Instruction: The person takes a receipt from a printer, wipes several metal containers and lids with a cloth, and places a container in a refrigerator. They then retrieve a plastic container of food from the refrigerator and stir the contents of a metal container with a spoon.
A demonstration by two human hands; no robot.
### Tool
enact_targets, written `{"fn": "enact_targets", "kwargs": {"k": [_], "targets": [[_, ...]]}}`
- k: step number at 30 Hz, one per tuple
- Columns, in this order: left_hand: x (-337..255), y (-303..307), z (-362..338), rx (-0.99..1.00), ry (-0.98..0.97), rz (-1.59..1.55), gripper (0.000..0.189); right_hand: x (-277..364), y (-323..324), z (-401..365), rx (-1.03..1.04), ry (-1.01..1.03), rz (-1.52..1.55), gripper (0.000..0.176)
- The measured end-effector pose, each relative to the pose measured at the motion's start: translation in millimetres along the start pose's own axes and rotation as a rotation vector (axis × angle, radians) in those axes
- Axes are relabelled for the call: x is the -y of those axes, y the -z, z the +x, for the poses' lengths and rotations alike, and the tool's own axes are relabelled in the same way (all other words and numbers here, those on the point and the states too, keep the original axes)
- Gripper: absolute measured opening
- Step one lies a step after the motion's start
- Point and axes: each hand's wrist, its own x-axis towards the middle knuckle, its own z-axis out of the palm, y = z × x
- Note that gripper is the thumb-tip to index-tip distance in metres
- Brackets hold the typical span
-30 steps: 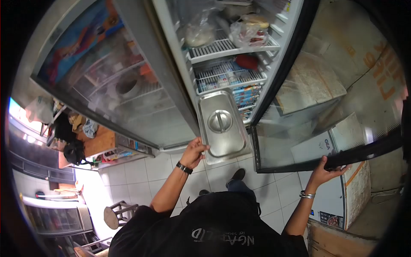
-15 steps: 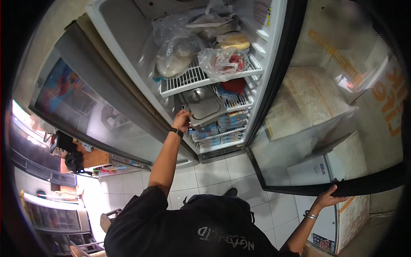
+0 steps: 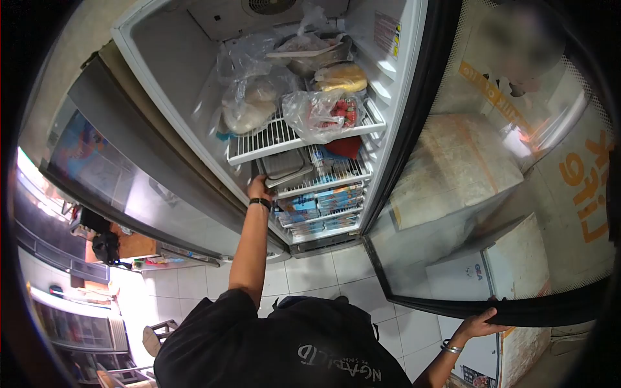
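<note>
An open upright fridge (image 3: 149, 84) stands ahead. My left hand (image 3: 260, 188) is closed on the front left corner of a steel container with a lid (image 3: 284, 165), which lies mostly inside on the second shelf. The upper wire shelf (image 3: 304, 140) covers its back part. To the right, my right hand (image 3: 484, 322) grips the black-edged glass door (image 3: 517, 309) at its outer edge, and the door stands wide open. On the upper shelf are a bag of red items (image 3: 339, 113), a pale bagged bundle (image 3: 251, 110) and a steel pot (image 3: 310, 63).
Blue cartons (image 3: 320, 202) fill the lower shelves, with a red item (image 3: 343, 148) above them. A second glass-door cooler (image 3: 136, 155) stands at the left. Behind the open door are a large box (image 3: 459, 165) and a white GEA unit (image 3: 462, 275). A stool (image 3: 157, 336) is at lower left.
My left hand has pushed the steel container deeper under the upper shelf, so less of it shows. The view has shifted slightly. My right hand still holds the door.
</note>
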Motion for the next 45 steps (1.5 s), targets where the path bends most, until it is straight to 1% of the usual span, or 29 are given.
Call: {"fn": "enact_targets", "kwargs": {"k": [1,3,4,5,7,8,9,10,11,12,13,15,16,18,19,21,22,23,25,27,29,32,33,35,37,39,41,43,45], "targets": [[7.5,-14.5,-26.9,-0.037,0.003,0.031,0.031,1.8,0.1,-0.6,-0.005,0.003,0.004,0.079],[30.8,-26.0,-32.8,-0.203,0.308,-0.238,0.053,7.2,-2.2,-1.8,-0.009,0.008,-0.004,0.079],[45.5,-32.6,-43.7,-0.116,0.304,-0.237,0.058,9.4,-4.4,-2.8,-0.035,0.015,-0.017,0.078],[53.0,-49.4,-74.4,-0.028,0.302,-0.234,0.063,10.3,-4.4,-4.7,-0.041,0.016,-0.015,0.078],[52.9,-84.7,-131.9,0.136,0.256,-0.120,0.062,9.8,-1.9,-7.8,-0.021,-0.020,-0.030,0.078],[42.2,-103.7,-161.0,0.145,0.292,-0.149,0.080,7.2,0.0,-9.7,-0.023,-0.018,-0.034,0.078],[42.7,-103.4,-152.4,0.145,0.298,-0.148,0.080,3.5,2.0,-12.7,-0.010,0.005,-0.030,0.073],[41.9,-100.1,-137.1,0.166,0.332,-0.260,0.081,1.1,4.5,-13.1,0.001,0.029,-0.024,0.068],[36.7,-102.2,-125.9,0.189,0.364,-0.372,0.082,3.5,3.0,-11.3,-0.004,0.032,-0.026,0.068],[27.7,-110.0,-119.7,0.071,0.350,-0.361,0.072,8.7,-1.4,-11.0,-0.025,0.047,-0.012,0.068],[24.0,-104.0,-103.4,0.075,0.351,-0.356,0.072,12.2,-3.0,-12.0,-0.044,0.061,0.002,0.069],[26.4,-83.4,-53.2,0.186,0.106,-0.402,0.056,14.0,-0.2,-15.0,-0.047,0.015,0.001,0.073],[23.4,-88.2,-46.6,0.191,0.101,-0.396,0.056,13.7,-1.2,-16.1,-0.047,-0.027,0.002,0.077],[20.8,-87.7,-35.0,-0.099,-0.052,-0.444,0.042,13.3,-0.3,-17.7,-0.051,-0.035,0.009,0.079],[17.1,-83.8,-29.4,-0.104,-0.055,-0.435,0.042,13.1,-0.4,-18.7,-0.054,-0.036,0.018,0.080],[7.9,-71.3,-25.3,-0.101,-0.158,-0.350,0.035,13.8,-1.9,-18.5,-0.060,-0.042,0.030,0.081],[3.6,-68.1,-33.2,-0.052,-0.215,-0.324,0.033,13.4,-1.2,-17.9,-0.071,-0.038,0.046,0.082],[1.6,-60.5,-23.2,-0.056,-0.219,-0.322,0.033,12.0,-1.2,-17.7,-0.068,-0.042,0.047,0.082],[-2.0,-35.6,16.1,0.058,-0.117,-0.318,0.033,9.5,-0.6,-17.7,-0.065,-0.072,0.066,0.081],[-4.0,-46.4,-4.7,0.082,-0.112,-0.306,0.034,7.1,-0.3,-16.6,-0.069,-0.063,0.067,0.080],[-5.4,-60.9,-18.2,0.120,-0.070,-0.405,0.035,3.8,-1.1,-15.1,-0.073,-0.051,0.073,0.079],[8.6,-80.5,-15.8,0.010,-0.113,-0.494,0.038,1.0,0.5,-13.1,-0.046,-0.098,0.105,0.079],[12.3,-84.1,-14.7,0.009,-0.115,-0.496,0.038,0.3,1.1,-12.4,-0.038,-0.101,0.092,0.080],[18.4,-90.9,-12.4,0.071,-0.114,-0.589,0.020,-0.8,2.0,-11.3,-0.034,-0.106,0.079,0.081],[23.9,-89.4,-12.7,0.043,-0.147,-0.560,0.021,-2.1,1.9,-10.7,-0.037,-0.080,0.055,0.084],[23.3,-100.5,-57.5,-0.093,0.215,-0.311,0.020,-3.6,1.9,-11.1,-0.049,-0.100,0.057,0.087],[14.9,-140.3,-184.1,0.350,0.137,0.045,0.026,1.2,-1.7,-13.0,-0.075,-0.099,0.074,0.087],[-15.0,-158.8,-237.8,0.709,-0.006,0.176,0.025,7.2,-2.4,-14.1,-0.075,-0.107,0.075,0.087],[-57.7,-195.2,-263.7,0.833,-0.212,0.062,0.028,8.9,-2.7,-13.0,-0.063,-0.100,0.084,0.086]]}}
